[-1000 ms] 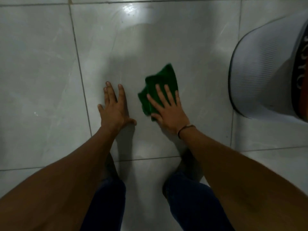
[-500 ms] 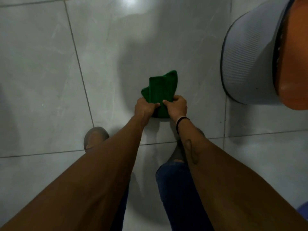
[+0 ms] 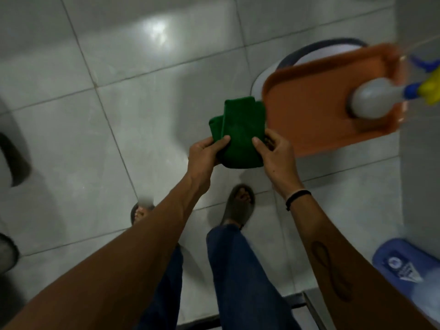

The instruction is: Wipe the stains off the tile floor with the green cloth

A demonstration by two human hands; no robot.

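Note:
The green cloth (image 3: 240, 134) is folded and held up in the air, well above the pale tile floor (image 3: 78, 129). My left hand (image 3: 204, 156) pinches its lower left edge between thumb and fingers. My right hand (image 3: 273, 151) grips its lower right edge, a black band on that wrist. I am standing, with my feet in sandals on the tiles below the cloth. No stain shows clearly on the glossy tiles.
An orange tray (image 3: 316, 110) sits on a white bin (image 3: 281, 65) just right of the cloth and carries a spray bottle (image 3: 373, 101). A blue object (image 3: 404, 263) lies at the lower right. Dark footwear (image 3: 14, 160) rests at the left edge.
The cloth went from lying flat on the floor under my right hand to being lifted in both hands. I have risen from a crouch to standing.

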